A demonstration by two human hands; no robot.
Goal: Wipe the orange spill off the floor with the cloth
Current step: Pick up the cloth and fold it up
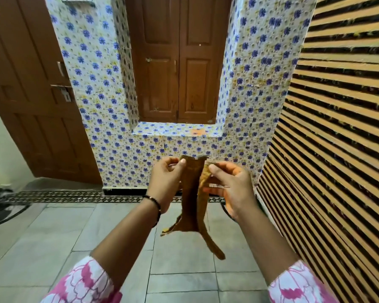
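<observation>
A brown-orange cloth (192, 197) hangs in the air in front of me, its ragged lower end dangling above the grey floor tiles (53, 248). My left hand (165, 182) pinches its top left edge and my right hand (230, 189) pinches its top right edge, both held at chest height. An orange stain (197, 131) shows on the flowered window ledge. No orange spill is visible on the floor tiles in view.
A flowered tiled wall (123, 149) with a brown shuttered window (177, 62) stands ahead. A brown door (31, 95) is at the left. A striped yellow-and-black hanging (337, 127) fills the right. A dark object (0, 206) lies at the floor's left edge.
</observation>
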